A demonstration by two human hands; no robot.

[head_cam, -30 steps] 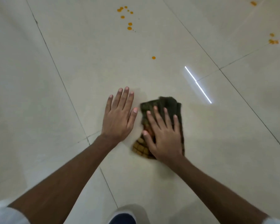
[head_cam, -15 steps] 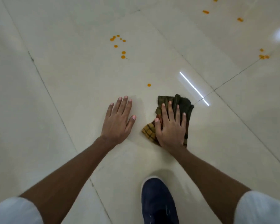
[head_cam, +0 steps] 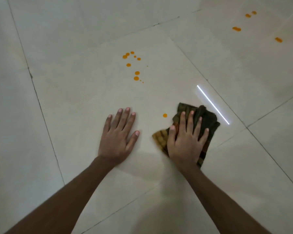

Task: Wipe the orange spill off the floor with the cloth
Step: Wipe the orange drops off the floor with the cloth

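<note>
middle of cloth (head_cam: 210, 117) under right hand (head_cam: 184, 144)
</note>
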